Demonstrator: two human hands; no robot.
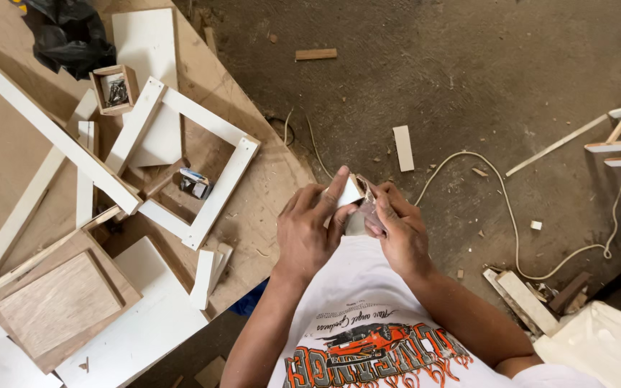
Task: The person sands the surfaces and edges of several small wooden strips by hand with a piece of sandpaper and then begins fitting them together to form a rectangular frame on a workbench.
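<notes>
Both of my hands meet in front of my chest around a small white wooden block. My left hand grips the block from the left, index finger lying along its top edge. My right hand presses a folded piece of brownish sandpaper against the block's right side. Part of the block is hidden by my fingers.
A workbench at the left carries a white wooden frame, long white strips, a small box of screws, a plywood panel and a black bag. Offcuts and a pale cord lie on the dusty floor.
</notes>
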